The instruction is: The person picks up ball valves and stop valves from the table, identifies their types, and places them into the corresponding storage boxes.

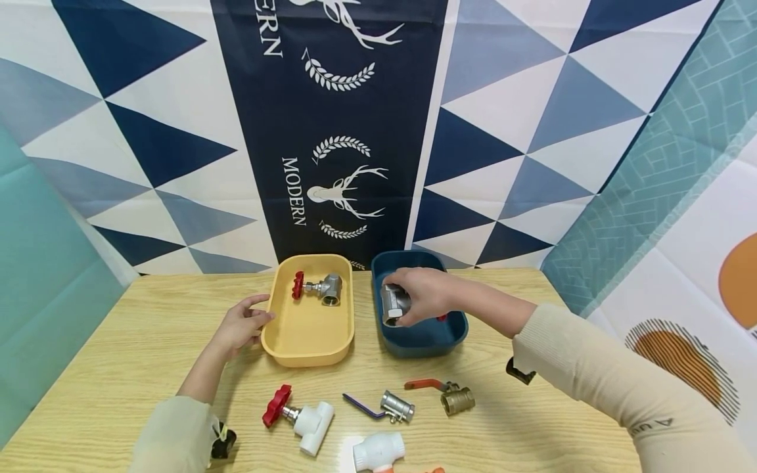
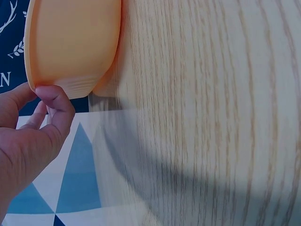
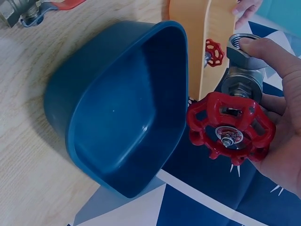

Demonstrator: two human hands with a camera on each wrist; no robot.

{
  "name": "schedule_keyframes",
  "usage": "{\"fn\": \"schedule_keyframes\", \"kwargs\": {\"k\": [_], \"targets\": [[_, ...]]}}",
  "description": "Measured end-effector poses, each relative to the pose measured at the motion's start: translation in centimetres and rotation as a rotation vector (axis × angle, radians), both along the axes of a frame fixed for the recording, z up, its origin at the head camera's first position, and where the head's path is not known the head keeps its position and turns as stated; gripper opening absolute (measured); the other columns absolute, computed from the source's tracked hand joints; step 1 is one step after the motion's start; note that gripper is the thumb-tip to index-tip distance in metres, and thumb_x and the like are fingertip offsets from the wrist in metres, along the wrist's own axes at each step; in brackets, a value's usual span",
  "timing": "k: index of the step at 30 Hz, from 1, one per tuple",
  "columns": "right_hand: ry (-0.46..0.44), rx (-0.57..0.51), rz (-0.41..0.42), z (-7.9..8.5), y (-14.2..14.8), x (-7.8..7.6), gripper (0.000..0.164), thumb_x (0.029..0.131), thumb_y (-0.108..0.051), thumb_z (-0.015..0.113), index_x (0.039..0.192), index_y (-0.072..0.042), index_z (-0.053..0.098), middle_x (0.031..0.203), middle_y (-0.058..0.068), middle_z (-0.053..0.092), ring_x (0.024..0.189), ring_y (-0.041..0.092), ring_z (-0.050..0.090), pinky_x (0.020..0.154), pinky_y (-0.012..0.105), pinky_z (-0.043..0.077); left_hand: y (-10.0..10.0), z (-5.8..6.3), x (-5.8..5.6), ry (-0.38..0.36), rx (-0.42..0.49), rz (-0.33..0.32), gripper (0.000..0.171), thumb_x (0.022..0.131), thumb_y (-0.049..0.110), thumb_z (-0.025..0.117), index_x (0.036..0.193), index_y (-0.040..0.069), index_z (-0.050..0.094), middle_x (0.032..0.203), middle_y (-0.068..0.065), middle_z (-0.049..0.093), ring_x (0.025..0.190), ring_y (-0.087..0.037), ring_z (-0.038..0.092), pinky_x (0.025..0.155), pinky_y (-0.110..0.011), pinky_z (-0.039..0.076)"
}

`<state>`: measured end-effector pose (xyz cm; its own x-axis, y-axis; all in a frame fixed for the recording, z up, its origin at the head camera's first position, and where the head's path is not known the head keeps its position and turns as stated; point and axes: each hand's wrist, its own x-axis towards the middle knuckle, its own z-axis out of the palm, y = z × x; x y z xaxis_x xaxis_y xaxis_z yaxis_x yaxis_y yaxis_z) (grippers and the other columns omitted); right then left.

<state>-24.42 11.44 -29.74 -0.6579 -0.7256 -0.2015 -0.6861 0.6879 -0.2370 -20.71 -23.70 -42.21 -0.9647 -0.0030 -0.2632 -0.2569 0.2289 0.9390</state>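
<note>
My right hand (image 1: pixel 430 294) grips a metal gate valve (image 1: pixel 393 305) over the blue bin (image 1: pixel 414 340). In the right wrist view, the thumb lies at the valve's threaded opening and its red handwheel (image 3: pixel 229 135) faces the camera. My left hand (image 1: pixel 236 328) is at the left side of the yellow bin (image 1: pixel 310 338); in the left wrist view, thumb and index finger pinch the bin's rim (image 2: pixel 34 80). Inside the yellow bin lies another metal gate valve (image 1: pixel 331 288) with a red handwheel.
Nearer the front of the wooden table lie a white plastic valve with a red handwheel (image 1: pixel 312 427), a steel ball valve with a purple lever (image 1: pixel 397 407), a brass ball valve with an orange-red lever (image 1: pixel 458 399) and a white ball valve (image 1: pixel 378 450). A patterned cloth (image 1: pixel 343 118) hangs behind the bins.
</note>
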Motion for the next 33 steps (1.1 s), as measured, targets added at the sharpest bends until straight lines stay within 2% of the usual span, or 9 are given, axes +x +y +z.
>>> {"fn": "schedule_keyframes", "kwargs": {"k": [21,33], "targets": [[0.010,0.007,-0.004,-0.2,-1.3,-0.1,0.072,0.075,-0.036,0.075,0.135,-0.007,0.047,0.113,0.003,0.057,0.085,0.012,0.052,0.069,0.022,0.046,0.1,-0.1,0.1,0.005,0.013,-0.002,0.054,0.093,0.011,0.053,0.142,0.004,0.032,0.103,-0.010,0.055,0.081,-0.014,0.060,0.062,-0.026,0.053],[0.011,-0.004,0.015,-0.4,-2.5,-0.4,0.069,0.075,-0.035,0.075,0.133,-0.009,0.048,0.112,0.003,0.057,0.088,0.012,0.052,0.072,0.023,0.047,0.0,0.0,0.1,0.006,0.016,-0.001,0.054,0.093,0.011,0.052,0.142,0.004,0.031,0.104,-0.012,0.054,0.080,-0.015,0.060,0.066,-0.029,0.054]]}}
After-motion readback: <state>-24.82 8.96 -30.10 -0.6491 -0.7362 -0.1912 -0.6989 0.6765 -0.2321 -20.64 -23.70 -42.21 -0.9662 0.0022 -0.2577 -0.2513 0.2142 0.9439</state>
